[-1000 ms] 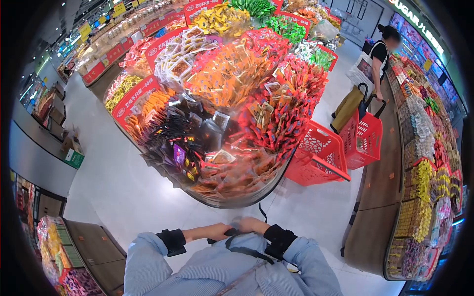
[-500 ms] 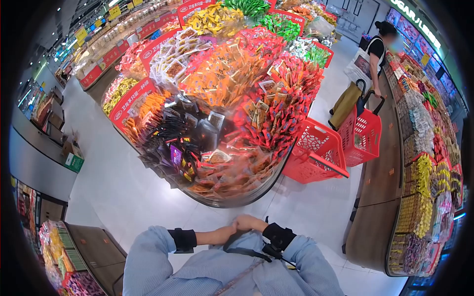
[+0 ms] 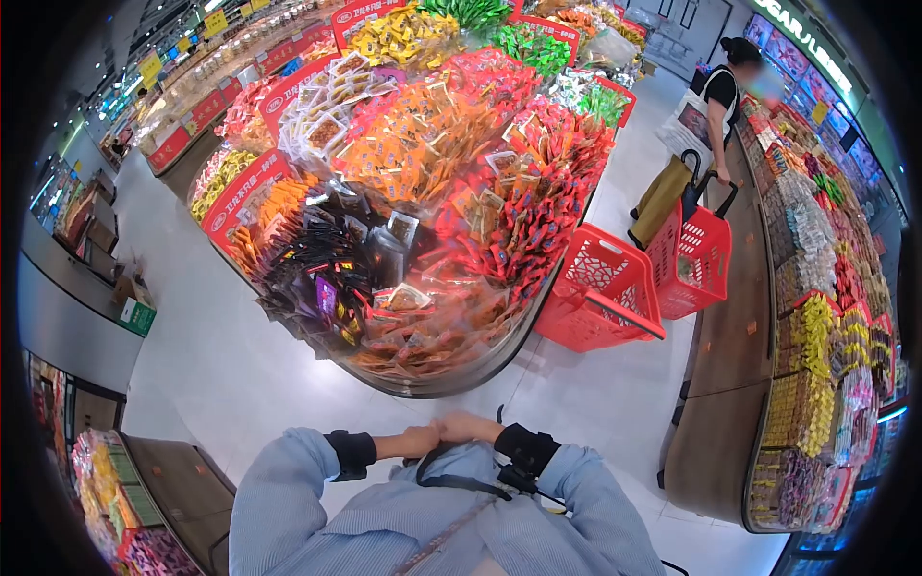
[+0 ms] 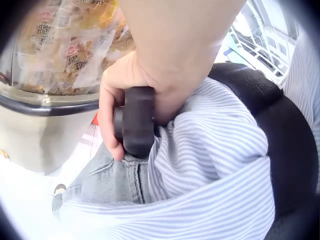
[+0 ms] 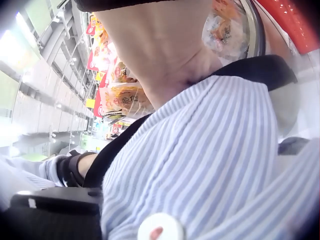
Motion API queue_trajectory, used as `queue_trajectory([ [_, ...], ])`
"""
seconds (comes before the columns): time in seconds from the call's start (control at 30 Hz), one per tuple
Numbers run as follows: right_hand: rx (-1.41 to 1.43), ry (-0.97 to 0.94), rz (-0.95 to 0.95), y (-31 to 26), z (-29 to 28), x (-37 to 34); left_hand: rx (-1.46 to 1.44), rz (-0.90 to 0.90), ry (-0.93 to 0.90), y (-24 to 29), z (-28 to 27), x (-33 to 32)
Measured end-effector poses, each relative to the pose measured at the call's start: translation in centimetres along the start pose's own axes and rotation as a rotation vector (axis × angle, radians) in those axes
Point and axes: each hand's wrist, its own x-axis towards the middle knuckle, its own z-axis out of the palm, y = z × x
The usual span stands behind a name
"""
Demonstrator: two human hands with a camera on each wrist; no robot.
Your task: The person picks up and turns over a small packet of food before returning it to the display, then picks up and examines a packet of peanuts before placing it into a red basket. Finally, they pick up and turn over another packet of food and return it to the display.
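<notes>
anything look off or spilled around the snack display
Nothing looks spilled or damaged. Mildly odd: the nearer red basket sits on the floor close beside the snack display with no hand on it, so it may get in the way.

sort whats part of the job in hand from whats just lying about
Part of the job, it seems:
- left hand
- right hand
- black block in the left grip

Lying about:
- snack packets
- nearer red basket
- green box

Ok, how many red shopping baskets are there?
2: the nearer basket beside the snack display, the farther basket just beyond it, near the standing person. Others may be hidden.
</notes>
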Motion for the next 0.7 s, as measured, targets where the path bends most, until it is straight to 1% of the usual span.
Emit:
queue_trajectory([
  [0.1, -0.024, -0.029, -0.113, 0.8, 0.7, 0.6, -0.03, -0.035, -0.168, 0.2, -1.1, -0.7],
  [0.17, -0.011, -0.028, -0.098, 1.1, 0.8, 0.4, -0.087, -0.045, -0.313, -0.1, -2.3, -1.4],
  [0.27, 0.006, 0.003, -0.098, 1.9, 1.2, 0.4, -0.612, 0.076, -0.49, -3.4, -2.1, -2.2],
  [0.37, 0.021, -0.006, -0.121, 2.6, 1.4, 0.5, -0.925, 0.281, -0.345, -3.5, -3.2, -5.4],
  [0.4, 0.028, -0.02, -0.131, 2.6, 1.4, 0.5, -0.906, 0.319, -0.279, -3.7, -2.4, -5.3],
  [0.47, -0.007, -0.106, -0.064, 2.3, 1.3, 0.7, -0.865, 0.395, -0.142, -4.0, -0.5, -4.9],
  [0.5, -0.026, -0.151, -0.031, 2.1, 1.1, 0.7, -0.754, 0.289, -0.127, -3.8, -0.5, -4.8],
  [0.6, 0.037, -0.057, -0.116, 2.4, 1.6, 0.5, -0.714, 0.364, 0.006, -4.2, 1.2, -3.4],
  [0.63, 0.026, -0.061, -0.129, 2.4, 1.8, 0.6, -0.652, 0.26, 0.012, -4.1, 1.9, -3.0],
  [0.7, 0.005, -0.069, -0.154, 2.4, 1.9, 0.7, -0.526, 0.056, 0.023, -2.3, 2.2, -2.3],
])
